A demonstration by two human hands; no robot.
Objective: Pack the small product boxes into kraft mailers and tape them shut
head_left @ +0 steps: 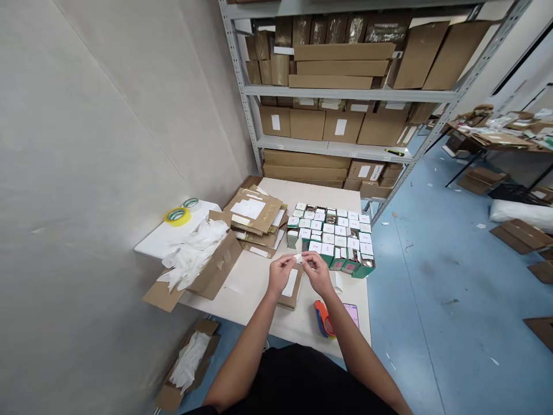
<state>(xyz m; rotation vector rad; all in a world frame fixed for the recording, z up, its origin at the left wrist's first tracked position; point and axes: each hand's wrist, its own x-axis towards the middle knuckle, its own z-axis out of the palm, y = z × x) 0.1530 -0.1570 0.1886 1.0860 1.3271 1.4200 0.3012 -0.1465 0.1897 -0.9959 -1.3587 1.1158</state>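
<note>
My left hand [281, 272] and my right hand [317, 270] meet over the table, fingertips pinched on a small white slip [298, 259] between them. It looks like paper or a label; its print is too small to read. Just below lies a flat brown cardboard box [297, 288] with a white label. Beyond my right hand stand rows of small green boxes [363, 269] with white tops, some of them open. An orange and blue tape dispenser [324, 319] rests near my right forearm, which partly covers a phone [352, 312] with a lit screen.
Flattened cardboard [259, 213] is stacked at the left, near an open carton [220, 262] of white paper. Tape rolls [177, 217] lie on a white surface by the wall. Behind the table, a metal rack [345, 94] holds brown boxes. Another carton [207, 328] sits on the floor.
</note>
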